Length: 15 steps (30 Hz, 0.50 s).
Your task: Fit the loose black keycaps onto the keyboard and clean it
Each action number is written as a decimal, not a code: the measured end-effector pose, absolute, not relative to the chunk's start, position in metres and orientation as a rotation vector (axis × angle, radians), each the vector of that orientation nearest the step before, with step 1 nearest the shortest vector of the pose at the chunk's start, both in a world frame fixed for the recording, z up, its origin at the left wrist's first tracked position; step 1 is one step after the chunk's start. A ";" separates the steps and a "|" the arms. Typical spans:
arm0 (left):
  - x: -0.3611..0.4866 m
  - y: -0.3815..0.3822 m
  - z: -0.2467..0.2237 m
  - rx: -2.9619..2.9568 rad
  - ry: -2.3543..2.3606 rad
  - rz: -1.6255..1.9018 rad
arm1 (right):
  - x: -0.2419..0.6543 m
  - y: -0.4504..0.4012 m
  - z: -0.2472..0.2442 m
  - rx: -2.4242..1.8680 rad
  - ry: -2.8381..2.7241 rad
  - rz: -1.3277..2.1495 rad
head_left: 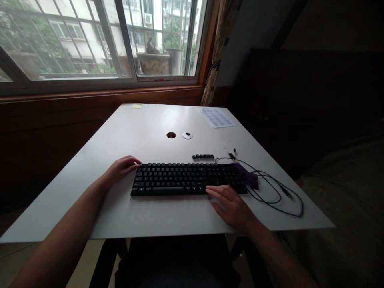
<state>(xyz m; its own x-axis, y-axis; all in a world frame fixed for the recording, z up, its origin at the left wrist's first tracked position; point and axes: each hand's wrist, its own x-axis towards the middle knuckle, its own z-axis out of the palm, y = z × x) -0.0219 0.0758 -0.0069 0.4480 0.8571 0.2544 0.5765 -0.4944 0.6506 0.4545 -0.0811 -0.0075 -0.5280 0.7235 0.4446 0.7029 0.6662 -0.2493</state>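
A black computer keyboard (171,179) lies flat on the white table. At its far left corner is my left hand (121,168), thumb and fingertips drawn together on the corner. My right hand (231,206) rests at the near edge towards the right, fingers stretched out and thumb apart, with the fingertips over the lower keys. Just beyond the far edge, several small black keycaps (203,156) stand in a short row. A purple cloth (249,177) lies against the keyboard's right end. The right-hand part of the keyboard looks darker, and its keys are hard to make out.
A black cable (301,204) loops over the table (114,216) on the right. Small bits (234,152) lie near the cloth. Farther back are a round hole (171,135), its white cover (187,136), printed sheets (217,118) and a yellow note (136,106).
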 end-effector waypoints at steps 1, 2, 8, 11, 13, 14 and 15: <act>-0.022 0.076 -0.007 2.229 1.202 0.787 | 0.455 -0.081 -0.007 -1.098 -2.379 0.063; -0.023 0.076 -0.008 2.230 1.203 0.789 | 0.456 -0.082 -0.007 -1.094 -2.386 0.070; -0.022 0.076 -0.008 2.222 1.193 0.795 | 0.456 -0.081 -0.010 -1.101 -2.373 0.079; -0.022 0.075 -0.007 2.232 1.191 0.801 | 0.456 -0.080 -0.010 -1.099 -2.373 0.078; -0.021 0.075 -0.006 2.236 1.196 0.796 | 0.456 -0.080 -0.010 -1.094 -2.369 0.075; -0.021 0.074 -0.005 2.234 1.200 0.794 | 0.456 -0.080 -0.009 -1.091 -2.367 0.072; -0.021 0.074 -0.005 2.230 1.205 0.794 | 0.456 -0.080 -0.009 -1.087 -2.367 0.070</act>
